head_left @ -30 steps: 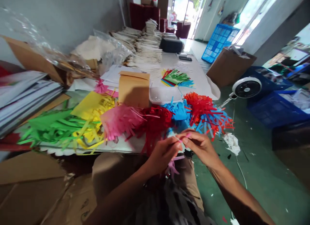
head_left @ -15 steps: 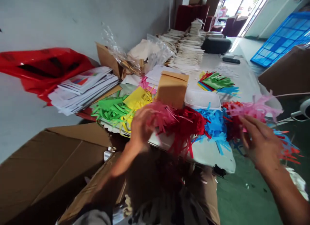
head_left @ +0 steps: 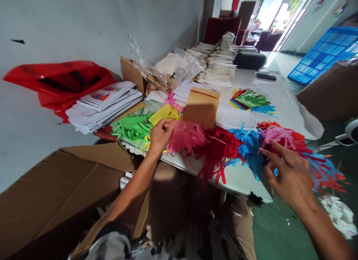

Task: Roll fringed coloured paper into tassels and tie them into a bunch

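At the table's near edge, my left hand [head_left: 161,137] pinches the left end of a sheet of pink fringed tissue paper [head_left: 187,136]. Green fringed paper [head_left: 132,126] and yellow fringed paper [head_left: 163,113] lie beside and behind that hand. Right of the pink piece sit red fringed paper [head_left: 219,146] and blue fringed paper [head_left: 246,140]. My right hand [head_left: 292,174] has its fingers spread, just in front of a light pink fringed piece [head_left: 278,136] that rests on red and orange strips [head_left: 300,140]. Whether its fingertips touch the strips is unclear.
Behind the fringes are a brown envelope [head_left: 203,107], a clear plastic tray [head_left: 235,119] and fanned coloured sheets [head_left: 251,99]. Paper stacks [head_left: 220,64] stand farther back. A red bag [head_left: 75,81] and papers [head_left: 104,107] lie left, above an open cardboard box [head_left: 56,189].
My right hand has moved left and down, away from the light pink fringe, which now lies lower on the pile. My left hand has shifted slightly; its pink paper now lies flatter.
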A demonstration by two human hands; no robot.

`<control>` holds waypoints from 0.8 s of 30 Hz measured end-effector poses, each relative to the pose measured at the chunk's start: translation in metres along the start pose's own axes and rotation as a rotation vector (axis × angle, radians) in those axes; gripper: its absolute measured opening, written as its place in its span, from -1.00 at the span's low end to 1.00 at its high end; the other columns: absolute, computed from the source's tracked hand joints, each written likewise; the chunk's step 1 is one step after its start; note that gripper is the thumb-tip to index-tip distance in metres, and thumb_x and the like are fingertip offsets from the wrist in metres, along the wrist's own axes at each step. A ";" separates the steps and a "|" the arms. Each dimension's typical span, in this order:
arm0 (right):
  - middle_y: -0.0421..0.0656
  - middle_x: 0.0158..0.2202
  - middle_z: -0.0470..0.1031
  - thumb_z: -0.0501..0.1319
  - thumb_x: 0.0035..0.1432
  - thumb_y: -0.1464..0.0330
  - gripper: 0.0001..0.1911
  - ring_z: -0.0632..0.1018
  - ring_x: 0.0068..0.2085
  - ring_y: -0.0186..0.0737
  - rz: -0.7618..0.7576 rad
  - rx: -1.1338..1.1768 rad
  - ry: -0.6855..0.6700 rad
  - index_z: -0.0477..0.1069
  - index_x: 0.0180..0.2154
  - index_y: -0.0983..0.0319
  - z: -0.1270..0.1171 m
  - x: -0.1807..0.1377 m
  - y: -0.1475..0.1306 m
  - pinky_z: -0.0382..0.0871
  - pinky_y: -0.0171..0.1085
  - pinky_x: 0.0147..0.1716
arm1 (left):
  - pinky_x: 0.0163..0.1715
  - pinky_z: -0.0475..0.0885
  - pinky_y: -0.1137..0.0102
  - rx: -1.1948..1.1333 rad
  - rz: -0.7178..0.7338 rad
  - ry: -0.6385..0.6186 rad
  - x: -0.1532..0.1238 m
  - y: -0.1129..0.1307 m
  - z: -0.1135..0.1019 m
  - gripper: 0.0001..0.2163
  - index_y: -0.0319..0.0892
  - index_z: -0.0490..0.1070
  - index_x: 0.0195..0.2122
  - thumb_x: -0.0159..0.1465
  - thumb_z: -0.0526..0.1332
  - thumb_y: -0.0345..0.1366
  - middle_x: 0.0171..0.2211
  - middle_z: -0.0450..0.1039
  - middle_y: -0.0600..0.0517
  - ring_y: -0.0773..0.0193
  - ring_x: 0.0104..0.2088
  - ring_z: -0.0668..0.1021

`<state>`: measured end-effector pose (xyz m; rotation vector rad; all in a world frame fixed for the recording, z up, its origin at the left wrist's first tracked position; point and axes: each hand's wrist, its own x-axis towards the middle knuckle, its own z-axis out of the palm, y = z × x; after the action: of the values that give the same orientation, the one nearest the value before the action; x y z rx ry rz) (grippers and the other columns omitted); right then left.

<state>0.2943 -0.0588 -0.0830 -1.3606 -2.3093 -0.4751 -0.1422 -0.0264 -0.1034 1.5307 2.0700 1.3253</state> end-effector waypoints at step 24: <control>-0.13 0.33 0.42 0.47 0.15 0.16 -0.65 0.42 0.35 0.15 0.021 1.075 -0.002 0.58 -0.02 -0.01 -0.089 0.013 -0.054 0.35 0.23 0.32 | -0.39 0.59 0.17 -0.681 0.397 -1.304 -0.049 0.207 -0.011 -0.71 -0.07 0.70 -0.44 0.20 0.43 0.03 -0.42 0.62 -0.16 0.05 -0.43 0.64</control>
<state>0.2566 -0.1180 -0.0049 -0.8027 -1.9850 0.7005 0.0020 -0.0667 0.0480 1.7185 0.4808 0.6052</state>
